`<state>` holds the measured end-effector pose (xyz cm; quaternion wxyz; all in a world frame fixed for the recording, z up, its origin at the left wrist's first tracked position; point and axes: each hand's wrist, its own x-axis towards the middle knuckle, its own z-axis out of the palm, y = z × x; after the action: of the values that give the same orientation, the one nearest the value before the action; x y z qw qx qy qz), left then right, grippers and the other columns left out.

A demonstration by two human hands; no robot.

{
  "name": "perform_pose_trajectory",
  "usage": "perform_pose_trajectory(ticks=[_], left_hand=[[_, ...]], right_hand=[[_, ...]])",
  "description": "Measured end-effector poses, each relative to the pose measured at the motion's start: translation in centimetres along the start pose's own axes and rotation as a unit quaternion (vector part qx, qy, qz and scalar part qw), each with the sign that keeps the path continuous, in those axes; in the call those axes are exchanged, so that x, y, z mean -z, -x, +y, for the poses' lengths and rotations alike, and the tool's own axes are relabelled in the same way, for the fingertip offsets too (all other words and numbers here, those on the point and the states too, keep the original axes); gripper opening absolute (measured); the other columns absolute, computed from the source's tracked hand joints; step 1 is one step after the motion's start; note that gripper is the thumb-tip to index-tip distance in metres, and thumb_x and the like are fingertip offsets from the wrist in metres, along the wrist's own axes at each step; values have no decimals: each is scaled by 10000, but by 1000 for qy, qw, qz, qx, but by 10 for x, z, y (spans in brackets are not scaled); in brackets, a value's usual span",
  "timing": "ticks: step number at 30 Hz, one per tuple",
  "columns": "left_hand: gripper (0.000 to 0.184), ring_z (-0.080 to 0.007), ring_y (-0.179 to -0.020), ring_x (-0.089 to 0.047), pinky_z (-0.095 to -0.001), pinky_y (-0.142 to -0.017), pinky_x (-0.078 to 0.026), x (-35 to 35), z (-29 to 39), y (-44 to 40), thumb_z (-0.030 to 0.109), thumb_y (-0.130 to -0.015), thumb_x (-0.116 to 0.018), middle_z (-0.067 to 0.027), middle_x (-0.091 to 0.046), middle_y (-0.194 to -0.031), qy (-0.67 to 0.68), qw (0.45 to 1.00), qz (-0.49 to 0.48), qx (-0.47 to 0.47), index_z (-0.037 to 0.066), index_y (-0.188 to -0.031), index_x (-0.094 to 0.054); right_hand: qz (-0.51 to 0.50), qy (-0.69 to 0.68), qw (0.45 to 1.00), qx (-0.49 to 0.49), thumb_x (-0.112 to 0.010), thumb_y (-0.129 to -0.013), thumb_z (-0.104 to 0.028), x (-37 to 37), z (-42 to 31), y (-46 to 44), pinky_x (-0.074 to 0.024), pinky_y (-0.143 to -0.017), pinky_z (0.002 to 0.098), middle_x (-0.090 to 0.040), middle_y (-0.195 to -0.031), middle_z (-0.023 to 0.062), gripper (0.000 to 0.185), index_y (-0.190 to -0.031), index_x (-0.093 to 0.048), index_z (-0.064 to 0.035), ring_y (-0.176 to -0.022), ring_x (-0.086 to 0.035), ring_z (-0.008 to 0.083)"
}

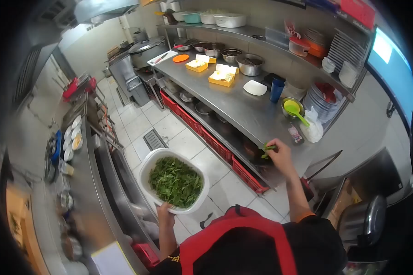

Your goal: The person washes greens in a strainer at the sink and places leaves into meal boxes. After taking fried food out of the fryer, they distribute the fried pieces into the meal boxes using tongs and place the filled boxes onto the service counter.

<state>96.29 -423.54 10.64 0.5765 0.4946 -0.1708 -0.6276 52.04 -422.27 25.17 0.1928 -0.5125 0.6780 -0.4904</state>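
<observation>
While my left hand (165, 214) grips a white tub (143, 175) by its rim | leafy greens (175, 182) inside | my right hand (281, 156) pinches a green sprig (265, 151) near the steel counter (218, 101)

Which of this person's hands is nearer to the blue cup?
The right hand: it holds some greens by the edge of the counter where the cup stands. The left hand is farther off, gripping the white tub.
</observation>
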Motion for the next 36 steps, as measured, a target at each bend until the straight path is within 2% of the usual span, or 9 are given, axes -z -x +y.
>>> perform_pose_trajectory(ticks=[1,2,5,11,20,28,31,33,36], left_hand=[[303,-274,-724,-599,-455,-599,-547,-27,13,-18,36,-681,-464,-127,-522,-865,-4,1000,-18,5,13,-982,-438],[570,-266,-792,-582,-422,-693,-543,-41,17,-47,-9,-660,-475,-124,-504,-955,18,999,-48,20,16,-1222,-379],[563,-275,-790,-586,-441,-703,-544,-78,15,-134,10,-665,-474,-139,-515,-944,46,989,-99,102,-2,-1219,-379],[634,-299,-881,-603,-416,-727,-549,-177,37,-251,8,-650,-455,-176,-524,-1057,33,990,-108,85,6,-1276,-352],[559,-334,-908,-597,-455,-804,-525,-279,81,-421,56,-626,-489,-158,-559,-1030,33,997,-68,2,-29,-1176,-433],[557,-302,-846,-562,-447,-780,-518,-364,113,-614,-5,-619,-445,-150,-526,-971,-53,992,-88,70,-20,-1174,-406],[316,-209,-726,-537,-364,-659,-496,-408,128,-684,45,-699,-477,-70,-488,-818,-85,985,-137,57,-1,-1010,-440],[721,-228,-932,-510,-326,-796,-470,-432,137,-723,34,-644,-481,-108,-457,-1087,-98,969,-196,118,38,-1343,-304],[735,-205,-935,-506,-294,-783,-459,-480,153,-749,7,-626,-465,-103,-468,-1085,-124,964,-215,97,10,-1340,-293]], right_hand=[[4,-16,1000,-18,-618,-750,-33,-3,15,-21,-485,-665,270,-657,-789,77,161,-909,-605,-11,-727,-626,134],[31,-35,999,-13,-626,-740,-33,-10,29,-43,-484,-642,271,-649,-761,68,147,-885,-612,-10,-697,-615,117],[50,-142,985,-86,-636,-726,-25,-33,65,-115,-480,-639,261,-644,-748,48,130,-855,-622,-23,-693,-608,109],[55,-45,997,-44,-654,-703,-10,-96,133,-319,-476,-640,260,-654,-764,33,151,-848,-628,-44,-694,-595,98],[185,80,979,8,-621,-726,-84,-197,197,-623,-489,-657,356,-661,-777,130,156,-880,-637,-95,-725,-644,287],[286,155,945,-42,-627,-751,-95,-259,262,-694,-491,-661,343,-655,-772,123,150,-900,-631,-97,-735,-647,267],[228,172,948,-141,-621,-756,-94,-265,258,-695,-482,-747,359,-656,-869,130,156,-912,-634,-92,-833,-629,280],[215,261,935,-104,-618,-761,-102,-265,261,-693,-454,-815,377,-645,-945,135,159,-919,-637,-90,-903,-599,297],[178,355,918,-13,-634,-751,-121,-263,253,-695,-433,-798,394,-625,-907,124,161,-910,-651,-107,-908,-539,316]])
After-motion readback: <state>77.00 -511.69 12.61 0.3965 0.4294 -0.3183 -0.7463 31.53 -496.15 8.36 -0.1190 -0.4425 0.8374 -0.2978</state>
